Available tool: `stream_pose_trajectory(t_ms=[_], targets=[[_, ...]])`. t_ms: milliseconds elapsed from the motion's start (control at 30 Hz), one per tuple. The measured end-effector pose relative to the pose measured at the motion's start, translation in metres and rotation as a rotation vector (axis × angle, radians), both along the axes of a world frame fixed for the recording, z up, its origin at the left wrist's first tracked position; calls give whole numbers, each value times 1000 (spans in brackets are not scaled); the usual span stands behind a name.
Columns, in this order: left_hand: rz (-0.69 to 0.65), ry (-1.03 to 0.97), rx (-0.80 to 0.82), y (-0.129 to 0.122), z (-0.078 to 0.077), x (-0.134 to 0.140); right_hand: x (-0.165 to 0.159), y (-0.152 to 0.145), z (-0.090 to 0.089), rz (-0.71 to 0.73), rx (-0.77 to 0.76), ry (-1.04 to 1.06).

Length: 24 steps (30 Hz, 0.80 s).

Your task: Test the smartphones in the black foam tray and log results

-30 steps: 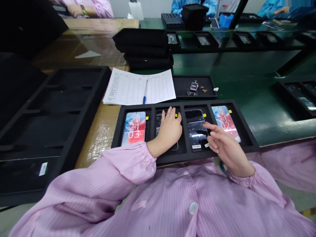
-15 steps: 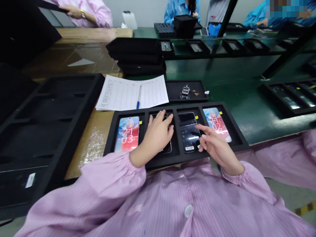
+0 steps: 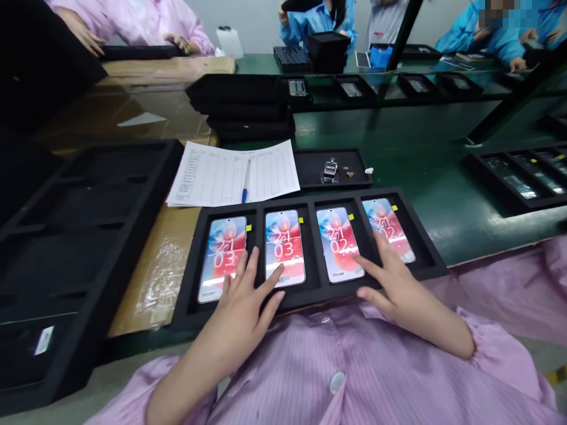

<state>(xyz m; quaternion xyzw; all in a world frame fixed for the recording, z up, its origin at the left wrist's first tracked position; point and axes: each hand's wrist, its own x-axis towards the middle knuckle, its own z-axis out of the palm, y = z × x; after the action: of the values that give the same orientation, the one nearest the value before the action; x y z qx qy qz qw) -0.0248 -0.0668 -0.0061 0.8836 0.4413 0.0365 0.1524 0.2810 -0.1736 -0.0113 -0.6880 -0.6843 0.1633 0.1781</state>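
Several smartphones with lit red-and-blue screens lie in separate compartments of a black foam tray (image 3: 312,248) in front of me. My left hand (image 3: 241,298) is open, fingers spread over the tray's front left part, between the far-left phone (image 3: 221,254) and the second phone (image 3: 283,236). One of its fingers reaches over the second phone's lower edge. My right hand (image 3: 392,277) is open too. Its fingers extend over the third phone (image 3: 336,236) and the far-right phone (image 3: 390,227); whether they touch the screens I cannot tell. Yellow tabs stick out beside the phones.
Behind the tray lie a printed sheet (image 3: 208,174) with a pen (image 3: 245,189) and a shallow black tray (image 3: 310,171) holding small parts. A large black tray (image 3: 53,236) is at left, stacked black trays (image 3: 248,100) farther back. Co-workers sit across the bench.
The two middle phones' screens went from dark to lit. My left hand moved back and left off the second phone; my right hand's fingers spread out over the two right-hand phones.
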Motion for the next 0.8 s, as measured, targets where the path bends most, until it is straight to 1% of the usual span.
stream_pose_trajectory(t_ms=[67,100,133,200,267,333,400,500,600,733,800], targets=[[31,24,-61,12,5,15,-6,19,-2,29,-63,-53],[58,31,-78,20,8,22,-7,31,-3,7,-60,-77],[90,35,-78,29,12,28,-6,42,-3,-36,-34,-102],[151,22,-10,45,17,30,1,60,-2,-148,73,-139],[184,-39,110,55,20,21,12,66,0,-235,201,-138],[219,-131,212,56,18,2,26,59,1,-300,296,-101],[304,-205,259,52,12,-18,40,44,0,-392,336,-62],[488,-258,229,42,-1,-38,58,23,-8,-577,337,-16],[600,-315,195,33,-7,-41,68,16,-17,-683,320,46],[691,-417,207,29,-5,-32,71,18,-21,-682,333,74],[708,-453,200,27,-3,-27,70,19,-21,-673,335,73]])
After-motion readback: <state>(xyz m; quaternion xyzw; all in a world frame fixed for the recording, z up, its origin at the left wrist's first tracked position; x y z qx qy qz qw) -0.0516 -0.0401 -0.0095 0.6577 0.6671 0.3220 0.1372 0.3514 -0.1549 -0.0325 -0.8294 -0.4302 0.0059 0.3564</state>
